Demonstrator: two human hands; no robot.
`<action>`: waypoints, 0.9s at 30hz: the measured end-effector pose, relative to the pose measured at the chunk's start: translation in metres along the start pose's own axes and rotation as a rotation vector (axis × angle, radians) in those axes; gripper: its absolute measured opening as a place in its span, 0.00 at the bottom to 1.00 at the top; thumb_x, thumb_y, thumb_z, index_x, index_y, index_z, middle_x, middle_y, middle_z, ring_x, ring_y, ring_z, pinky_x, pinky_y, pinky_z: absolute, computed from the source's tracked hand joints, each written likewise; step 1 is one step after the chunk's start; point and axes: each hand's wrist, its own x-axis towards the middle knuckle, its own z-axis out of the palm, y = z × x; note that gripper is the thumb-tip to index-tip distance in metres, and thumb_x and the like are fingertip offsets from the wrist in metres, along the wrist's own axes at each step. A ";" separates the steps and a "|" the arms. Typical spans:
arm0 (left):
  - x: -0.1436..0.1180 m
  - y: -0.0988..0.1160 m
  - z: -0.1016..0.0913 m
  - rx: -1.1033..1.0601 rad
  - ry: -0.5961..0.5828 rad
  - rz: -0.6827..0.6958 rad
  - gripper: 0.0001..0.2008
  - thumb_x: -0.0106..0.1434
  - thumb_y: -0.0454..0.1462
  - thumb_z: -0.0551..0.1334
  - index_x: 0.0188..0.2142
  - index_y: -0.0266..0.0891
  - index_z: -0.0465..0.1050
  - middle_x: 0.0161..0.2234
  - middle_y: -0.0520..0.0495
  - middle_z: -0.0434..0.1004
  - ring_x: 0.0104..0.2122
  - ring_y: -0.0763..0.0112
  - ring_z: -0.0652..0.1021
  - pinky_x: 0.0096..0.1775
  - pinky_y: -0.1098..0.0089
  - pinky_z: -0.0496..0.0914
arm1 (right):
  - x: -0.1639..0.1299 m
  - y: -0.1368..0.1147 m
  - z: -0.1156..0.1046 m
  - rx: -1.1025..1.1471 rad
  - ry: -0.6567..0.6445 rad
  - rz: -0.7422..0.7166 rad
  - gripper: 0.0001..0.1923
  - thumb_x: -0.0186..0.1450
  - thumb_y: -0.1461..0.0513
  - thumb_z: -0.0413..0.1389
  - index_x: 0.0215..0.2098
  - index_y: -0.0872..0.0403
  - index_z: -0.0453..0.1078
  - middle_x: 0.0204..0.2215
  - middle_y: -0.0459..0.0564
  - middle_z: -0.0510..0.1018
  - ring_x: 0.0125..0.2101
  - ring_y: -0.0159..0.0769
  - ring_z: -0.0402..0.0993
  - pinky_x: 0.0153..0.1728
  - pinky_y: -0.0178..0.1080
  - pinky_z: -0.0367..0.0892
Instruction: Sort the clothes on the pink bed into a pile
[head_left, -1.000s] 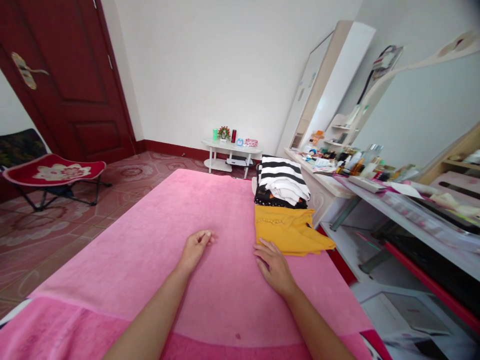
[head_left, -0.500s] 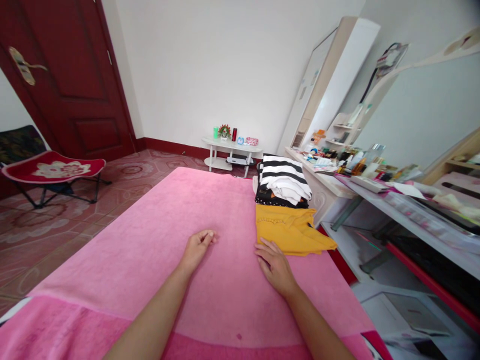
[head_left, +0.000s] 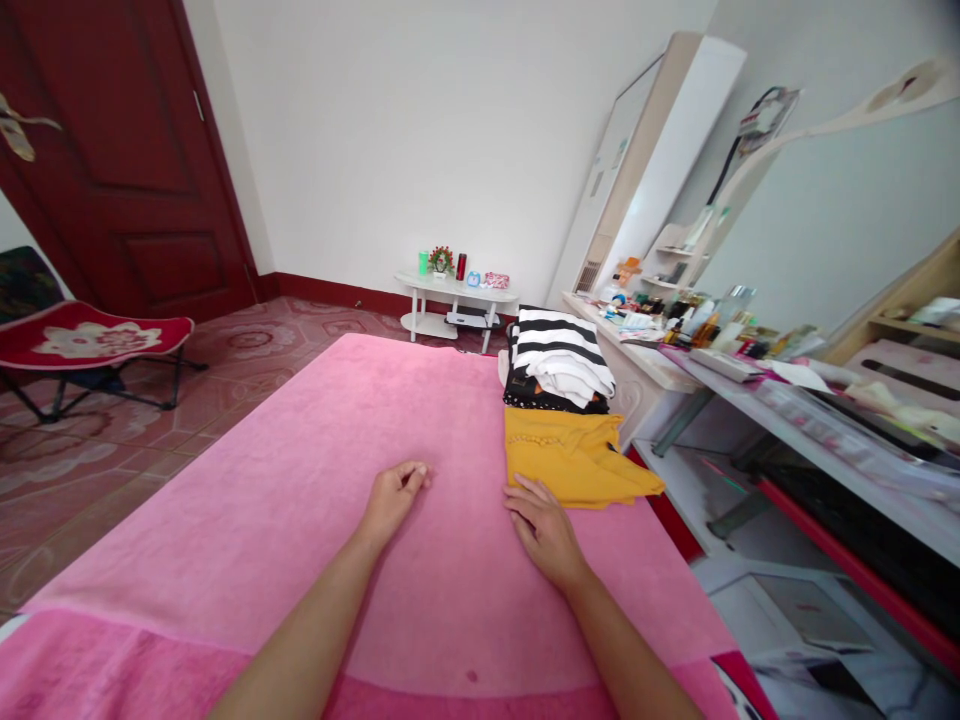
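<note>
Both of my hands rest on a pink blanket [head_left: 300,470] spread over a bed. My left hand [head_left: 391,497] lies near the middle with its fingers loosely curled and nothing in it. My right hand [head_left: 545,530] lies flat, fingers spread, its fingertips touching the near edge of a folded yellow garment [head_left: 574,458]. Beyond the yellow garment sits a pile of folded clothes [head_left: 559,372], black-and-white striped on top with a white piece over it.
A cluttered dressing table [head_left: 675,345] and glass shelves [head_left: 825,430] run along the right of the bed. A small white side table [head_left: 454,300] stands by the far wall. A red folding chair [head_left: 90,345] and a dark red door [head_left: 112,160] are at the left.
The view has shifted slightly to the right. Both hands stay where they were on the blanket.
</note>
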 end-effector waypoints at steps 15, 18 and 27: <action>-0.006 -0.002 0.000 0.023 -0.009 0.024 0.16 0.63 0.44 0.53 0.26 0.38 0.71 0.30 0.49 0.77 0.34 0.67 0.76 0.40 0.69 0.66 | -0.002 -0.003 0.002 -0.020 0.004 -0.021 0.15 0.65 0.65 0.48 0.45 0.47 0.72 0.50 0.46 0.74 0.57 0.39 0.61 0.59 0.53 0.54; -0.008 0.001 -0.001 0.026 -0.005 0.039 0.16 0.62 0.44 0.53 0.25 0.38 0.71 0.29 0.49 0.77 0.33 0.67 0.75 0.39 0.70 0.66 | -0.006 0.000 0.002 0.019 0.075 -0.026 0.15 0.65 0.64 0.48 0.47 0.49 0.71 0.51 0.48 0.73 0.55 0.37 0.63 0.58 0.49 0.58; -0.012 0.009 -0.003 0.050 0.018 0.068 0.18 0.62 0.45 0.52 0.24 0.38 0.70 0.25 0.49 0.74 0.29 0.67 0.74 0.36 0.69 0.66 | 0.004 0.083 -0.053 -0.137 0.334 0.487 0.26 0.59 0.59 0.51 0.55 0.56 0.63 0.55 0.58 0.67 0.53 0.50 0.66 0.53 0.52 0.62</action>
